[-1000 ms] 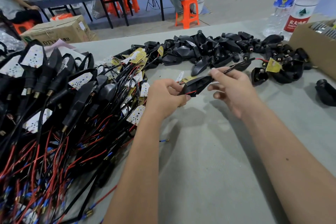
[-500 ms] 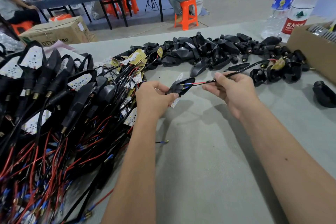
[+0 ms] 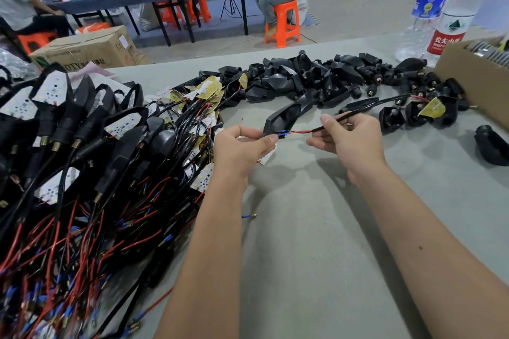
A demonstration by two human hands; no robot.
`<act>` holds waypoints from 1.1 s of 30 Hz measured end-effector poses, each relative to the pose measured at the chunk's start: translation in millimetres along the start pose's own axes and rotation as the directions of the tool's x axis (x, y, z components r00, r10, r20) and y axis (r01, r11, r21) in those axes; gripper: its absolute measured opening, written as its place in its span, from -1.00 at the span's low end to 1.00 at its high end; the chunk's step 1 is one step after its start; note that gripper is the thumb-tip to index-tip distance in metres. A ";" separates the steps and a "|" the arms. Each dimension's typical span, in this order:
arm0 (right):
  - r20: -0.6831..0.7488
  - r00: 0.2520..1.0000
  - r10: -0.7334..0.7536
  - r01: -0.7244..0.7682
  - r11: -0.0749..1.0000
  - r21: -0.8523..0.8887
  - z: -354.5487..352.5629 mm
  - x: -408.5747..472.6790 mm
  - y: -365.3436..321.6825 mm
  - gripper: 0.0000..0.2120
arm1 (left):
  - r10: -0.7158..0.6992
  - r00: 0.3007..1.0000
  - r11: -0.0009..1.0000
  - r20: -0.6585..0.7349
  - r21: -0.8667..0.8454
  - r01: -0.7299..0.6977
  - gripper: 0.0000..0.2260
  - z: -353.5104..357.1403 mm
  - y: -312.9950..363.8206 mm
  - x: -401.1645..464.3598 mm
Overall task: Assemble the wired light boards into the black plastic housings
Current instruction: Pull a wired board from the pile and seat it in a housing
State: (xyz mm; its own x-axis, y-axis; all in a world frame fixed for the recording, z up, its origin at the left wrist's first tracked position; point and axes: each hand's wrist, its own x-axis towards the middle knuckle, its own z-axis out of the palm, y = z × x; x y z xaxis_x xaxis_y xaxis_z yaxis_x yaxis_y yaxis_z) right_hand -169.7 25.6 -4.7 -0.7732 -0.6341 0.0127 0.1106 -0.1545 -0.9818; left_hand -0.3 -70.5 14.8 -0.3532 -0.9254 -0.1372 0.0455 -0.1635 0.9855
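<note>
One black housing [image 3: 281,118] pinched in left hand [image 3: 242,146], one wire [image 3: 358,111] pinched in right hand [image 3: 352,140] just beside, two bottles [image 3: 451,8] at far worktop [image 3: 316,228] edge.

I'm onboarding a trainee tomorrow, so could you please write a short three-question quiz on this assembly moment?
1. True or false: the left hand holds a black housing.
2. What does the right hand pinch? A) a water bottle B) the black-sleeved wire C) a cardboard box
3. Fill in: the pile of loose housings lies on the table's ___ side, beyond the hands.

Key
1. True; its fingers grip the housing at the end where the red and blue leads meet it.
2. B; thumb and forefinger pinch the sleeve.
3. Far.
</note>
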 end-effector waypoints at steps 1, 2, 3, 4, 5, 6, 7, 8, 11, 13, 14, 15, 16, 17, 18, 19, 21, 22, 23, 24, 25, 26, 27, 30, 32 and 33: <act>0.025 1.000 -0.015 0.015 1.000 0.001 1.4 -1.0 -0.7 -0.83 | 0.009 1.000 0.999 0.010 0.044 -0.009 -0.72 -0.6 -0.1 -0.3; 0.057 0.998 -0.028 0.027 1.000 0.014 3.1 -2.3 -1.7 -0.84 | 0.020 1.000 0.996 0.017 0.086 -0.021 -0.71 -0.8 -0.5 -0.7; 0.088 0.995 -0.040 0.037 0.999 0.034 4.4 -3.3 -3.2 -0.85 | 0.031 0.999 0.992 0.021 0.119 -0.034 -0.71 -0.5 -1.1 -1.2; 0.108 0.993 -0.049 0.043 0.998 0.050 5.6 -3.8 -4.3 -0.86 | 0.040 0.999 0.989 0.024 0.140 -0.043 -0.71 -0.3 -1.4 -1.7; 0.116 0.992 -0.053 0.047 0.997 0.056 5.8 -3.7 -5.1 -0.86 | 0.043 0.999 0.988 0.026 0.150 -0.047 -0.72 0.2 -1.4 -2.4; 0.113 0.992 -0.052 0.046 0.998 0.052 5.9 -3.6 -4.9 -0.86 | 0.042 0.999 0.988 0.028 0.149 -0.046 -0.72 0.4 -1.0 -3.1; 0.102 0.994 -0.047 0.043 0.998 0.040 5.6 -3.3 -4.1 -0.86 | 0.039 0.999 0.990 0.030 0.137 -0.042 -0.73 0.4 -0.5 -3.7; 0.084 0.996 -0.040 0.038 0.999 0.024 5.1 -3.0 -2.5 -0.85 | 0.034 0.999 0.993 0.034 0.113 -0.038 -0.73 0.2 0.0 -3.9; 0.056 0.998 -0.026 0.025 0.999 0.020 2.4 -1.8 0.0 -0.83 | 0.034 0.997 0.997 0.066 0.064 -0.038 -0.75 -0.1 1.2 -4.9; 0.136 0.990 -0.023 0.013 0.997 0.074 1.8 -1.7 -1.6 -0.86 | 0.048 0.996 0.994 0.072 0.090 -0.054 -0.76 0.6 0.3 -5.0; 0.191 0.981 -0.024 0.004 0.994 0.105 2.1 -2.2 -2.3 -0.90 | 0.055 0.996 0.993 0.072 0.101 -0.062 -0.76 1.1 -0.4 -4.9; 0.238 0.971 -0.023 -0.009 0.991 0.131 2.8 -3.2 -2.8 -0.93 | 0.059 0.996 0.992 0.073 0.104 -0.067 -0.76 1.7 -1.0 -5.1; 0.265 0.964 -0.020 -0.020 0.989 0.148 3.8 -4.1 -2.6 -0.95 | 0.060 0.995 0.993 0.077 0.101 -0.067 -0.77 2.3 -1.2 -5.5; 0.272 0.962 -0.017 -0.026 0.988 0.153 5.0 -4.8 -1.8 -0.94 | 0.057 0.995 0.993 0.083 0.094 -0.065 -0.77 3.0 -1.1 -6.0; 0.265 0.964 -0.014 -0.024 0.990 0.139 6.4 -5.9 -1.0 -0.91 | 0.053 0.994 0.994 0.094 0.085 -0.061 -0.78 3.7 -0.9 -6.5; 0.255 0.967 -0.013 -0.014 0.994 0.107 8.2 -7.5 -0.3 -0.88 | 0.045 0.993 0.995 0.109 0.079 -0.054 -0.78 4.3 -0.6 -7.1; 0.251 0.968 0.002 -0.005 1.000 0.010 11.9 -10.7 1.9 -0.90 | 0.019 0.987 0.995 0.161 0.091 -0.034 -0.79 5.6 0.2 -8.7; 0.245 0.969 0.018 -0.009 0.999 -0.038 13.4 -11.2 3.4 -0.93 | 0.007 0.982 0.993 0.190 0.116 -0.030 -0.79 5.7 0.8 -9.4; 0.215 0.976 0.026 -0.007 0.996 -0.086 14.1 -11.3 4.7 -0.94 | 0.000 0.977 0.989 0.213 0.144 -0.032 -0.81 6.0 1.5 -9.8; 0.153 0.988 0.010 0.015 0.988 -0.157 13.9 -10.3 6.7 -0.89 | -0.002 0.975 0.986 0.223 0.164 -0.035 -0.83 5.9 2.0 -9.7; 0.073 0.997 -0.029 0.046 0.967 -0.252 13.2 -8.9 8.0 -0.81 | -0.001 0.977 0.985 0.215 0.169 -0.037 -0.88 5.9 2.9 -9.4; -0.008 0.997 -0.082 0.073 0.933 -0.353 12.2 -7.7 8.3 -0.74 | 0.004 0.981 0.987 0.193 0.158 -0.035 -0.91 5.6 4.0 -9.1; -0.071 0.989 -0.130 0.087 0.900 -0.427 12.2 -7.6 7.9 -0.68 | 0.007 0.987 0.991 0.162 0.130 -0.029 -0.92 5.2 5.1 -8.7; -0.148 0.989 0.016 -0.046 0.978 -0.205 18.0 -8.4 2.9 -0.48 | -0.039 0.992 0.996 0.121 -0.074 0.048 -0.95 6.3 8.8 -7.3; 0.043 0.969 0.243 -0.247 0.958 0.145 21.0 -10.0 -4.1 -0.32 | -0.098 0.981 0.972 0.167 -0.194 0.130 -0.95 7.9 10.6 -7.9; 0.178 0.945 0.273 -0.310 0.922 0.230 21.4 -11.4 -5.4 -0.26 | -0.115 0.974 0.967 0.195 -0.203 0.154 -0.94 8.8 11.0 -8.4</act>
State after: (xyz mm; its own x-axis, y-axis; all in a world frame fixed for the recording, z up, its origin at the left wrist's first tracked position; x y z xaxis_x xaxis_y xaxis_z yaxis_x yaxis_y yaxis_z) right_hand -148.1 17.4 4.5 -0.5893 -0.7766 -0.2227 0.4856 -0.1202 -0.8659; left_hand -5.0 -61.5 27.7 -0.5312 -0.8162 -0.2272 0.1790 -0.3702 0.9115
